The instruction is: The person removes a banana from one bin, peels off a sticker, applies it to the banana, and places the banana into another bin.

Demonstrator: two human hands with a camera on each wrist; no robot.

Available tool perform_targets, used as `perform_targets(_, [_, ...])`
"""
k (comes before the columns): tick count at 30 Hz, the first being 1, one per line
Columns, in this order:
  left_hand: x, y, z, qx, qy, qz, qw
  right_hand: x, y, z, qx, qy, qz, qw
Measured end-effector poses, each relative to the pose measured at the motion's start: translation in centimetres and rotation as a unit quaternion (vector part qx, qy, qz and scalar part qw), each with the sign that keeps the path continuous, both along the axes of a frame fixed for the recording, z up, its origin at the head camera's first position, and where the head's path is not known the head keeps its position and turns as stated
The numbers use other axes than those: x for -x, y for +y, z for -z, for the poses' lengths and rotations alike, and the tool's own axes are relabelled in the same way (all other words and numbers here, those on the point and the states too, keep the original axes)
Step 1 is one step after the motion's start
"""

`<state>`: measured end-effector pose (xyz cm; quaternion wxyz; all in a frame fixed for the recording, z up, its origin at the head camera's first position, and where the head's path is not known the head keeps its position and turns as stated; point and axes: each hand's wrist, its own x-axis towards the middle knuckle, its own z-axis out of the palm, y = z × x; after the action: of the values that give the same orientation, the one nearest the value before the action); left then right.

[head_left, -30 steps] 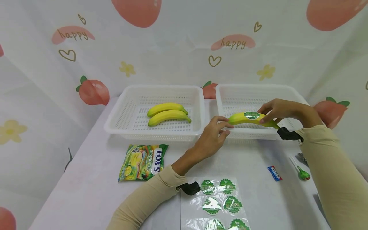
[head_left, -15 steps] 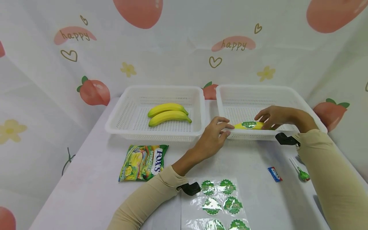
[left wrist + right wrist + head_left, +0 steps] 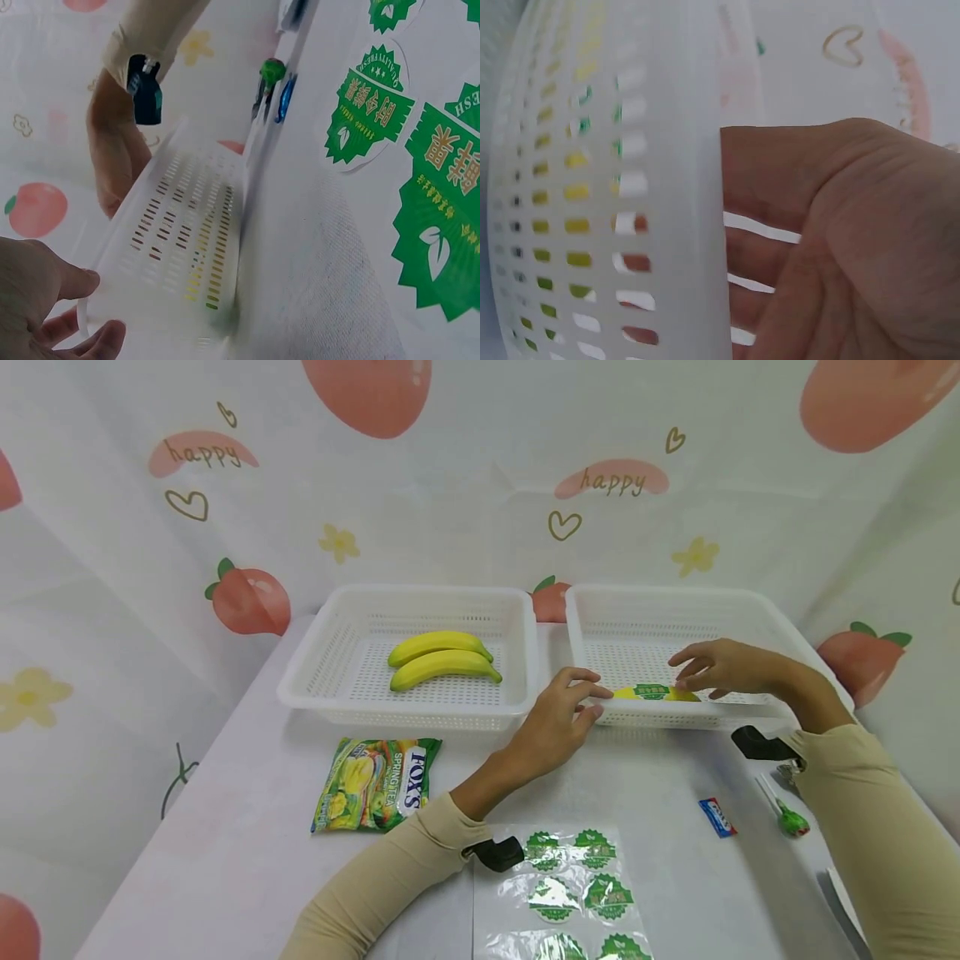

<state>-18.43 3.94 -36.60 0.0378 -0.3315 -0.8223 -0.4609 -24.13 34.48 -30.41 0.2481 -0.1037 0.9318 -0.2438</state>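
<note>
A yellow banana (image 3: 658,693) with a green sticker lies in the right white basket (image 3: 675,600), near its front wall. My right hand (image 3: 693,670) hovers just over it with fingers spread and relaxed, holding nothing. In the right wrist view, this hand (image 3: 840,247) shows behind the basket wall (image 3: 675,150). My left hand (image 3: 591,693) rests at that basket's front left corner with loosely curved fingers, index over the rim and thumb against the wall. Whether it grips the rim is unclear. The left wrist view shows its fingers (image 3: 45,300) beside the perforated wall (image 3: 180,247).
The left white basket (image 3: 315,652) holds two bare bananas (image 3: 442,660). On the table lie a candy bag (image 3: 375,785), a sheet of green stickers (image 3: 577,893), a small blue sweet (image 3: 716,817) and a green lollipop (image 3: 789,817). A printed cloth backs the table.
My right hand lowered the stickered banana into the right basket and let go, fingers now lifted off it. The left hand released the banana's tip and stayed by the basket corner.
</note>
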Motion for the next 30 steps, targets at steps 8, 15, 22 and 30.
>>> perform_targets(8, [-0.3, 0.0, 0.0, 0.023, 0.003, -0.003, 0.9997, -4.4, -2.3, -0.3, 0.007, 0.193, 0.018, 0.981])
perform_targets(15, [-0.6, -0.2, -0.1, 0.053, 0.025, -0.002, 0.9983, -7.9, -4.2, 1.6, 0.056, 0.295, 0.036, 0.953])
perform_targets(22, [-1.2, -1.0, 0.3, 0.069, 0.042, 0.011, 0.9967, -9.6, -5.2, 3.9, 0.045, 0.311, 0.028, 0.949])
perform_targets(30, [-3.0, -4.1, 0.1, 0.062, 0.142, 0.049, 0.9867, -9.8, -5.7, 5.0, 0.002, 0.349, 0.018, 0.937])
